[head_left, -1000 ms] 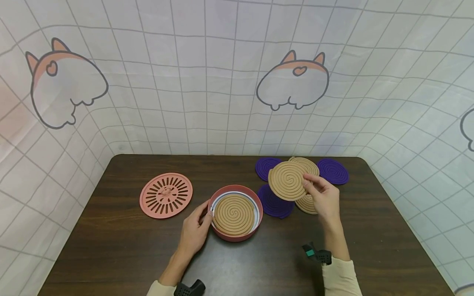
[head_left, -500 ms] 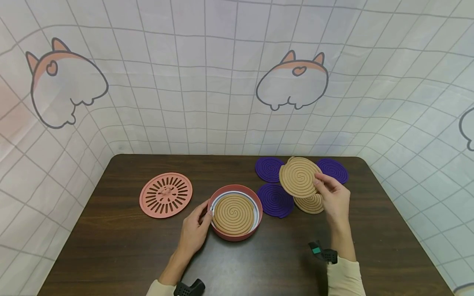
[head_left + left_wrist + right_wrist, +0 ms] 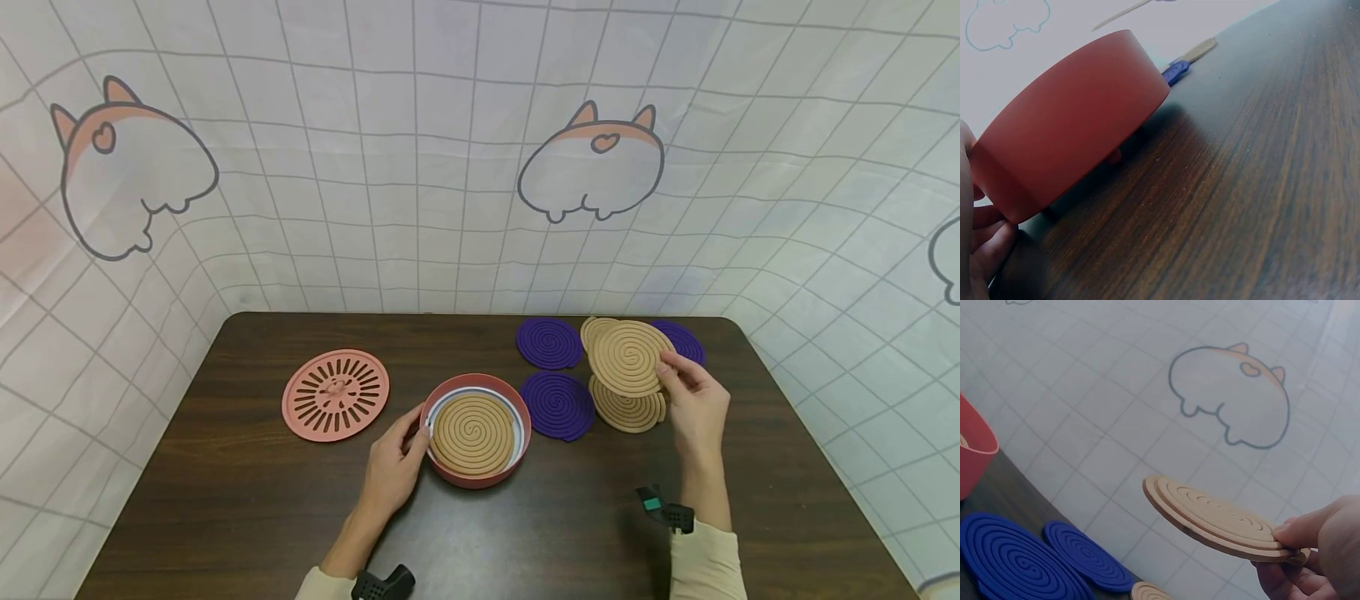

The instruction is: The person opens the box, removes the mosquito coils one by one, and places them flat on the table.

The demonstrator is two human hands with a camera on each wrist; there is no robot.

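My right hand (image 3: 699, 406) pinches the right edge of a tan mosquito coil (image 3: 630, 358) between thumb and fingers. In the right wrist view the held coil (image 3: 1219, 519) is raised and tilted, apparently two layers thick. Beneath it on the table lie tan coils (image 3: 626, 412), partly covered. My left hand (image 3: 393, 468) grips the left side of a round red tin (image 3: 472, 482), thumb over the rim. Inside the tin a tan coil (image 3: 474, 436) lies flat within a white-and-blue ring. From the left wrist, the tin's outer wall (image 3: 1072, 119) fills much of the view.
Purple coils (image 3: 557, 406) lie right of the tin, with another purple coil (image 3: 550, 343) behind and a third purple coil (image 3: 684, 340) partly hidden at the far right. A pink slotted lid (image 3: 335, 396) lies left of the tin. The tiled curtain (image 3: 450, 167) borders the table's back edge.
My right hand has carried the tan mosquito coil to the right, uncovering the purple coils and covering part of the far-right one. My left hand and the tin have stayed in place.
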